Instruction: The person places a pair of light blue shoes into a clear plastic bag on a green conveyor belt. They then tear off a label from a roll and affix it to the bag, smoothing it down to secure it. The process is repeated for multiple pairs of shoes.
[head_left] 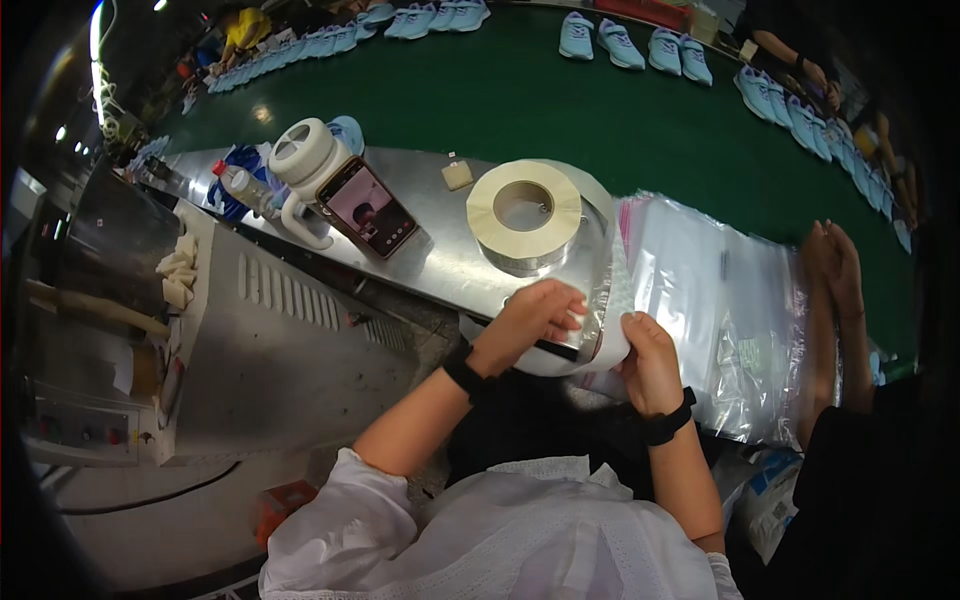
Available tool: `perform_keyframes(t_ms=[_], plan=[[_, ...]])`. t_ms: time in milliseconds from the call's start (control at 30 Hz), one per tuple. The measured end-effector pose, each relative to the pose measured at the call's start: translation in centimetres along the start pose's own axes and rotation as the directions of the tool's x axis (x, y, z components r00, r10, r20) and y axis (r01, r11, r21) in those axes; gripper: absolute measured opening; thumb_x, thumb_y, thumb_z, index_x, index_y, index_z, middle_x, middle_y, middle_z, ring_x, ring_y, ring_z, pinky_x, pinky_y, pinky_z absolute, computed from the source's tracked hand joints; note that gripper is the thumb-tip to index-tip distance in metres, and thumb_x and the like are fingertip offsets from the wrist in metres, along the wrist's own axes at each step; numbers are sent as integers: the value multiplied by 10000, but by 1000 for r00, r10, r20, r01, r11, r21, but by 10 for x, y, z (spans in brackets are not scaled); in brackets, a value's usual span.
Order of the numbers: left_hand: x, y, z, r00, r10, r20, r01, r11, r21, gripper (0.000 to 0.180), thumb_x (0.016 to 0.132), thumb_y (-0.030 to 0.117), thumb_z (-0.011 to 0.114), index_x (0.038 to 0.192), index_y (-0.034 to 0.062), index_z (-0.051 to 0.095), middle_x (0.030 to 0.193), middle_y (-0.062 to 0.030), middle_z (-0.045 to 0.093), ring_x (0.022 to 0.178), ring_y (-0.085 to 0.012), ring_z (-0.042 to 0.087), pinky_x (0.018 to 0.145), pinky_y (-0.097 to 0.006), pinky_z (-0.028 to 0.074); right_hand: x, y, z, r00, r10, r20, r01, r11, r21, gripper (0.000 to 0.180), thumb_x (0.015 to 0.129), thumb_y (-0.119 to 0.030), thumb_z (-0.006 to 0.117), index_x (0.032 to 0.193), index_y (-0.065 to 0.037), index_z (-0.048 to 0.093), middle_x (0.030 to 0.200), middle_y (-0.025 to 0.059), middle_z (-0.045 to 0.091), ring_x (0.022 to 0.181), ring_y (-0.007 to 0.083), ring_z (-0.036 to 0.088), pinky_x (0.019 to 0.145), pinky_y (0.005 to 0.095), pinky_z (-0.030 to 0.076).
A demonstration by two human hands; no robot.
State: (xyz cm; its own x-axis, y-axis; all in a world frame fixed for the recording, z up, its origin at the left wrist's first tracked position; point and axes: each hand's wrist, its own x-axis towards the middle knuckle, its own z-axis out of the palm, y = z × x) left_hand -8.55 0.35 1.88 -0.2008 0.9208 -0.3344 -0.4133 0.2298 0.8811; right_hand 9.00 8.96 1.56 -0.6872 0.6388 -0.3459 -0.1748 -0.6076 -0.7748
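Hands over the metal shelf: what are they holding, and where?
Both hold one clear plastic bag: the left hand pinches its top edge, the right hand grips its lower right side.

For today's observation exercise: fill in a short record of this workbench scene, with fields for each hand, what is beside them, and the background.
Left hand: fingers on the roll's loose white strip
Right hand: grips the strip's other end
Label roll: flat on steel bench
Clear plastic bags: stacked right of roll
Phone: leaning on white jug
Background: light blue shoes on green conveyor
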Motion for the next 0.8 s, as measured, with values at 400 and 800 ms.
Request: perform_keyframes(t_ms=[400, 800], plan=[[10, -13, -34, 968, 114, -224, -145, 981, -129, 329, 932, 215, 485, 1181, -1, 492, 1156, -104, 553, 998, -180, 582, 774, -289, 505, -33, 29, -21, 969, 234, -84, -248, 931, -267, 173, 919, -175, 531, 789, -62, 555, 669, -44, 522, 573, 45, 465, 502, 201, 363], [-86, -28, 9, 972, 168, -166, -110, 943, 313, 446, 874, 27, 570, 1277, 4, 380, 945, -36, 556, 805, -81, 539, 677, -211, 453, -57, 31, 25, 971, -81, 226, 210, 744, -634, 98, 855, -101, 629, 851, -13, 587, 677, 9, 539, 551, 50, 457, 509, 212, 369]])
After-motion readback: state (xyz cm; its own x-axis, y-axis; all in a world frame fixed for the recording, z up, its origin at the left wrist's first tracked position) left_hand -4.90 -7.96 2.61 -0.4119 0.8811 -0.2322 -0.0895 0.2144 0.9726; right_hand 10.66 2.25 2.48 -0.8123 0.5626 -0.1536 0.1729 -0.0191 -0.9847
